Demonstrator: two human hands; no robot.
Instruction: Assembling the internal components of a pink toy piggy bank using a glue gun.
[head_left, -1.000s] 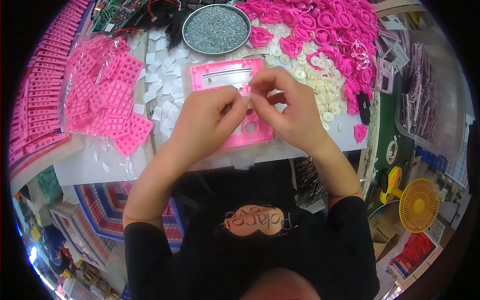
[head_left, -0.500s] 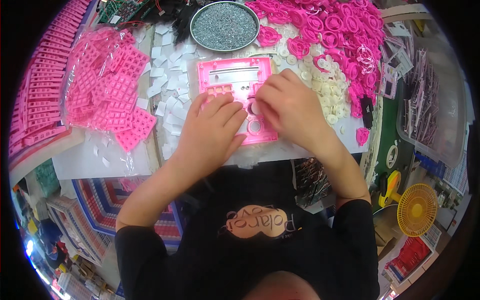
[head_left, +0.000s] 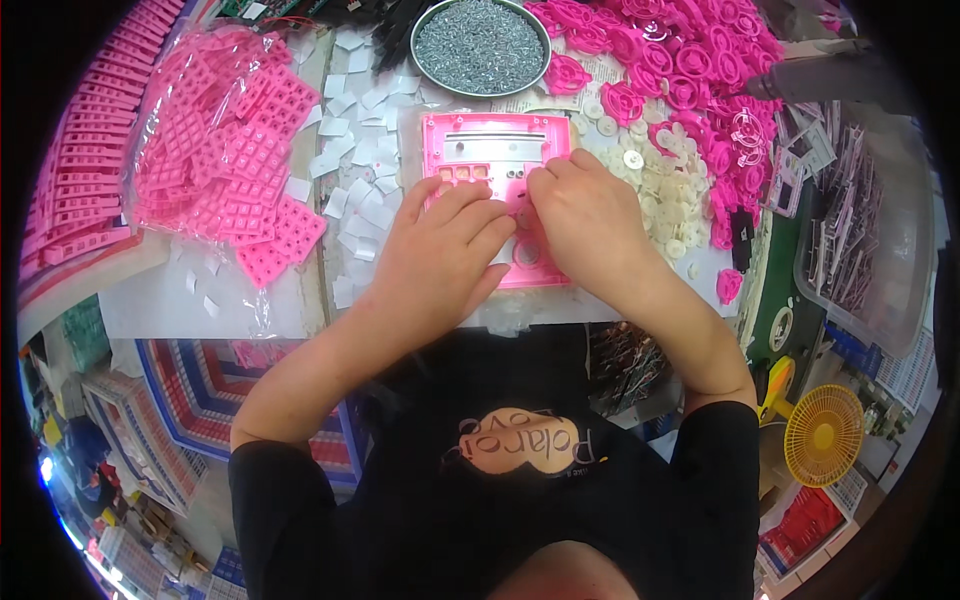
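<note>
A bright pink plastic casing (head_left: 432, 135) lies on the work table in front of me, its inner side up. It has a silvery strip near the top, small square openings at left and a round opening lower down. My left hand (head_left: 445, 250) lies over the casing's left part, fingers stretched and slightly spread across it. Over the right part, my right hand (head_left: 590, 215) has its fingers curled and pressed together against the casing. Whatever is between those fingertips is hidden by the hand.
A round dish of small screws (head_left: 480, 50) stands behind the casing. Pink ring-shaped parts (head_left: 690, 60) and whitish discs (head_left: 670, 190) are heaped at right. Pink grid pieces (head_left: 230, 150) and white paper bits (head_left: 355, 150) lie left. A dark pointed tool (head_left: 830, 80) juts in at upper right.
My right hand's fingers have closed in tighter over the casing's right side; a small round part seen by them earlier is hidden. The view has shifted, and the dark tool has appeared at upper right.
</note>
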